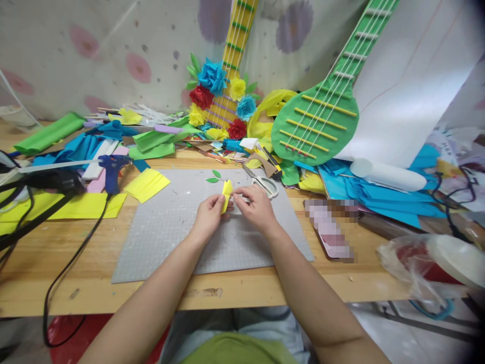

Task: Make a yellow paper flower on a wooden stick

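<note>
My left hand (209,215) pinches a small folded piece of yellow crepe paper (227,189) between thumb and fingers, held upright above the grey cutting mat (159,247). Close beside the paper's right edge, my right hand (255,205) has its thumb and forefinger drawn together; what lies between them is too small to make out. Just behind the hands, a stem with green leaves (214,177) rests on the mat. Scissors (265,185) with pale handles lie past my right hand, blades pointing away to the left.
Yellow paper sheets (147,184) and a blue glue gun (113,169) with a trailing cord lie left. Behind stand a green paper-covered instrument (316,124) and a yellow one (233,55) with paper flowers. A phone (329,230) and blue paper (379,192) are right.
</note>
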{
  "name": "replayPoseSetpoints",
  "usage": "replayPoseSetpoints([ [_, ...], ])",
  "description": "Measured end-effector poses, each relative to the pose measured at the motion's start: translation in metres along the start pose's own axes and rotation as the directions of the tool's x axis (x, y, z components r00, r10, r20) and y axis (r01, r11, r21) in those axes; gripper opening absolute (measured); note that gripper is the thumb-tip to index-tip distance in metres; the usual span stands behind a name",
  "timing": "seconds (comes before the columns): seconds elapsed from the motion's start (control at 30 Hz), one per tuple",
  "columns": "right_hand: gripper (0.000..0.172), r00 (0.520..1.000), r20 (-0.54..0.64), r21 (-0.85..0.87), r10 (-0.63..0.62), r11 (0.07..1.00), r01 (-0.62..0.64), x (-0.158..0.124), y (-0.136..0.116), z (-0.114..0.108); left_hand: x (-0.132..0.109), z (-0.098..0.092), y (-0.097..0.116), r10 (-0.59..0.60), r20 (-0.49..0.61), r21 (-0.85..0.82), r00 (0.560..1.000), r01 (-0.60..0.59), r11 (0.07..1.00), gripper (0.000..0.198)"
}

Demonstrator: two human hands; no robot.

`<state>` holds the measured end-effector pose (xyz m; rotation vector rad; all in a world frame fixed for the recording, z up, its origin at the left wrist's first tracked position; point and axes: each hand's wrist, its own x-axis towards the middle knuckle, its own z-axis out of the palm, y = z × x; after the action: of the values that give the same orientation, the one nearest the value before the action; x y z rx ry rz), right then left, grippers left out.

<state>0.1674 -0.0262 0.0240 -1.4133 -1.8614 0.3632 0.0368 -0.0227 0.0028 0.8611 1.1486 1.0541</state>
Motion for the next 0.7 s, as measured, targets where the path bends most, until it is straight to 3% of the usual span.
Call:
replayPoseSetpoints([
  [0.33, 0.016, 0.999, 0.022, -0.012, 0.026, 1.000, -0.026, 0.0005, 0.0019, 0.0035, -0.0010, 0.0028, 0.0065, -0.112, -0.031, -0.134, 0.993, 0.107, 0.985, 0.015],
  [0.53, 0.015, 0.999, 0.035, 0.009, 0.008, 1.000, -0.009, 0.0005, 0.0035, 0.0050, -0.0006, -0.0002, 0.0048, -0.027, 0.011, -0.044, 1.000, 0.027, 0.999, 0.025],
  [0.7, 0.014, 1.000, 0.013, 0.020, 0.026, 0.999, -0.026, 0.0011, 0.0038, 0.0051, 0.0013, -0.0014, 0.0043, -0.040, -0.048, -0.077, 0.998, 0.036, 0.996, 0.028],
])
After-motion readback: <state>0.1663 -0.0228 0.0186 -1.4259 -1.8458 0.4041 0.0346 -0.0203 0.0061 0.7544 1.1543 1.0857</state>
